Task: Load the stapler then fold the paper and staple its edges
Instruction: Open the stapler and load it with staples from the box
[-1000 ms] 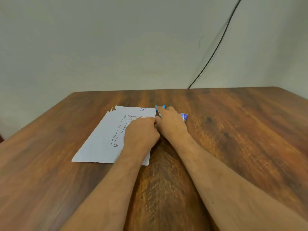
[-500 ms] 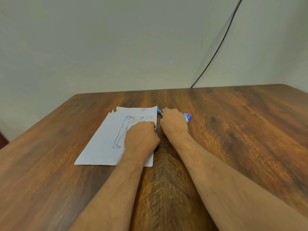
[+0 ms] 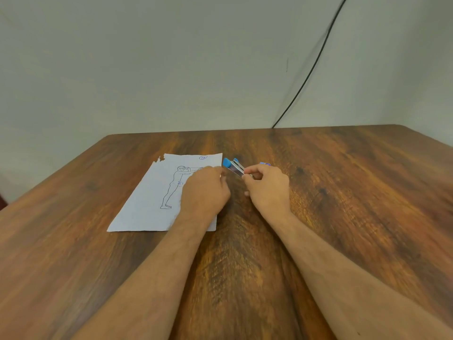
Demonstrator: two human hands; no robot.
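A white paper (image 3: 152, 200) with a line drawing of a standing figure lies flat on the wooden table (image 3: 343, 192). Just off its top right corner is a small blue and metal stapler (image 3: 232, 165), tilted. My right hand (image 3: 268, 187) pinches the stapler's near end between thumb and fingers. My left hand (image 3: 206, 190) rests on the right part of the paper with curled fingers, its fingertips close to the stapler. Whether they touch or hold anything is hidden.
A small blue box (image 3: 265, 164) peeks out behind my right hand. A black cable (image 3: 311, 72) runs down the wall to the table's far edge. The wall stands close behind the table.
My hands have come apart: the right hand moved right and the stapler now shows between them. The left hand stays on the paper.
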